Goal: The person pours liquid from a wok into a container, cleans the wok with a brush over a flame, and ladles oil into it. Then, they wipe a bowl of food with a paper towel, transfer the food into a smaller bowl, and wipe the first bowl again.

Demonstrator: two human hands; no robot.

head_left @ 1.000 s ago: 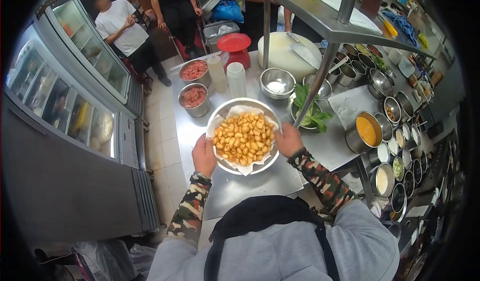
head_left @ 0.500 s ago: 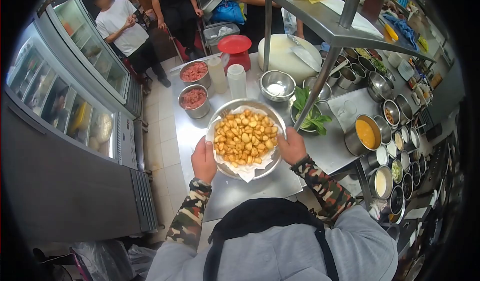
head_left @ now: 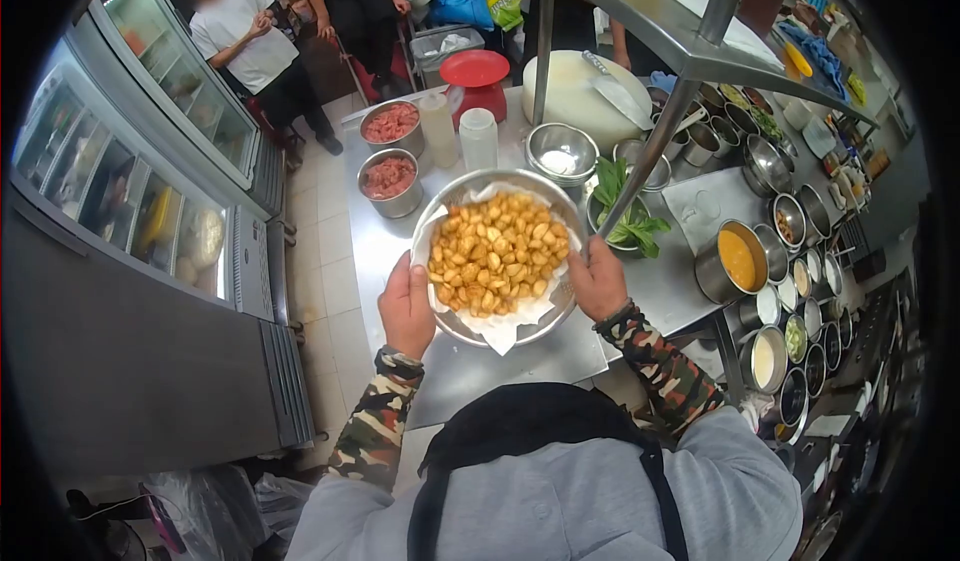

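A wide metal bowl [head_left: 432, 198] lined with white paper [head_left: 503, 333] is held between my two hands over the steel counter. Golden-brown fried potato pieces [head_left: 495, 254] fill it in a heap. My left hand [head_left: 406, 306] grips the bowl's left rim, thumb up on the edge and fingers underneath, mostly hidden. On the opposite rim my right hand [head_left: 598, 279] has the same kind of grip, its fingers also largely out of sight. Just beyond the bowl stand a metal pot of raw minced meat [head_left: 389, 178] and a clear plastic container [head_left: 478, 141].
A slanting shelf post [head_left: 650, 156] stands close to my right hand, beside a bowl of green leaves [head_left: 628, 223]. An orange liquid fills a pot [head_left: 738, 259] at right. A red scale [head_left: 474, 79] and a round white block with a cleaver [head_left: 620, 96] are behind. Two people stand at far left.
The bowl has risen slightly in view and looks a little larger. My right hand has shifted slightly to the right with it. Both hands keep their grip, and the potato pieces have shifted.
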